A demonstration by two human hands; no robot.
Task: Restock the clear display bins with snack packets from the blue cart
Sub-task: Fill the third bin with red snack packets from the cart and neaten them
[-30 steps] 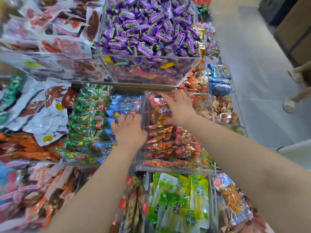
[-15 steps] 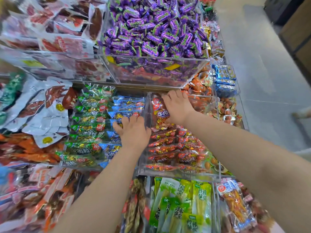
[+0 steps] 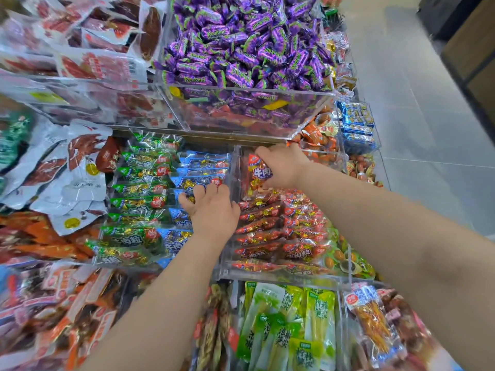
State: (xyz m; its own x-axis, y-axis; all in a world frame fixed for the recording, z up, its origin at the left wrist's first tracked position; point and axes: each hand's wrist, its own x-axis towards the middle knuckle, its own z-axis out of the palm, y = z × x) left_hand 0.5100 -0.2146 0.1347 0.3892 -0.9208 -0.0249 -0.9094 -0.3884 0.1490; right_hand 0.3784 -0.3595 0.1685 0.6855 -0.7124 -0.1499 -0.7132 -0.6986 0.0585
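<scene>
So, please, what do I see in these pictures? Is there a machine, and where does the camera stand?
There is no machine here, only a person's two bare hands. Every picture comes from one wide camera worn on the person's head. It looks forward and down, so the arms enter from the bottom edge. In front stand clear bins full of snacks: purple candies at the back, then rows of green packets, blue packets and red packets. The right hand grips one red packet at the far end of its bin. The left hand lies on the blue packets; whether it grips one, I cannot tell.
</scene>
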